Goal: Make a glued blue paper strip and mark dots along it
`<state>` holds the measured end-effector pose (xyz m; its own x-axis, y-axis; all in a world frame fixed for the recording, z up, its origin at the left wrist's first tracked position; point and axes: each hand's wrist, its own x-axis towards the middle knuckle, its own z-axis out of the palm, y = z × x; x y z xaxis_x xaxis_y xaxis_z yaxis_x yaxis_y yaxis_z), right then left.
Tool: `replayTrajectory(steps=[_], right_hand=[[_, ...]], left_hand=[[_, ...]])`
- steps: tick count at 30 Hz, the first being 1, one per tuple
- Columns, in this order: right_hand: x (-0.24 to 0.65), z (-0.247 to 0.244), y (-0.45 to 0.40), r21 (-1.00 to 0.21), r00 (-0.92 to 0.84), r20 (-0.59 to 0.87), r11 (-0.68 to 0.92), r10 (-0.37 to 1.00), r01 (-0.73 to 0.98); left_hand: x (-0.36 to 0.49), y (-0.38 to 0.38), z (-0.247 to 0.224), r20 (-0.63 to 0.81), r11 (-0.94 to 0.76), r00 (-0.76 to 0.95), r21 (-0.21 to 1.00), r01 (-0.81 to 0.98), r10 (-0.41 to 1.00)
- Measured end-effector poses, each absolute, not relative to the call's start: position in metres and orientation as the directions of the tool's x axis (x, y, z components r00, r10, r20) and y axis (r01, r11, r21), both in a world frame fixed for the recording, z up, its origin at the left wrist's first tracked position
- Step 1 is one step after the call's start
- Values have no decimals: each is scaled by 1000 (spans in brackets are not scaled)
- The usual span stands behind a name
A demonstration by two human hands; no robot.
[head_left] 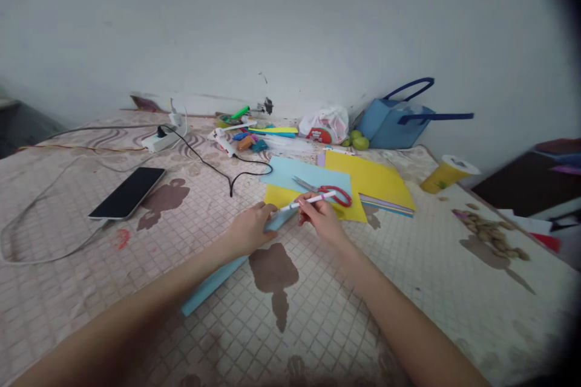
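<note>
My left hand (252, 228) is closed on a light blue paper strip (213, 284), which runs slantwise under it across the tablecloth. In my right hand (321, 217) is a slim white marker pen (324, 196) with a purple band, pinched between thumb and fingers. The pen's left end reaches close to my left fingertips, above the strip; whether it touches cannot be made out. Just behind my right hand lie red-handled scissors (342, 195). They rest on a light blue sheet (290, 170) and a yellow sheet (358, 211).
A stack of coloured paper (372, 178) lies to the right. Behind are a glue gun (223, 143), a plastic bag (333, 124), green fruit (361, 143) and a blue bag (385, 127). At left are a tablet-like device (129, 193), power strip (158, 143) and cables; far right, a yellow paper-roll-like cylinder (442, 175).
</note>
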<state>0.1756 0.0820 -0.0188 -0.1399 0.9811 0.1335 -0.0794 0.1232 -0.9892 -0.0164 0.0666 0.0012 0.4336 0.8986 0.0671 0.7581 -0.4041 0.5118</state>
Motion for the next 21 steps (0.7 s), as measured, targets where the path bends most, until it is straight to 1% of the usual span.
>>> replayTrajectory(steps=[2, 4, 6, 8, 11, 14, 21], right_hand=[[186, -15, 89, -986, -98, 168, 165, 981, -36], [196, -11, 97, -980, -16, 200, 200, 980, 11], [205, -10, 103, -975, 71, 220, 218, 973, 42], [211, -12, 106, -974, 120, 224, 219, 967, 56], [211, -18, 106, -979, 119, 204, 200, 972, 43], [205, -21, 103, -984, 76, 177, 176, 981, 23], [198, -21, 96, -989, -8, 131, 132, 991, 66]], left_hand=[[-20, 67, -2, 48, -376, 412, 515, 771, 910], [-23, 69, -5, 42, -362, 405, 540, 760, 913], [-25, 71, -9, 51, -353, 399, 576, 737, 915], [-27, 73, -12, 74, -354, 392, 604, 714, 917], [-31, 74, -14, 102, -366, 396, 633, 682, 913], [-33, 72, -11, 86, -374, 423, 645, 666, 902], [-32, 65, 0, 28, -388, 466, 598, 701, 885]])
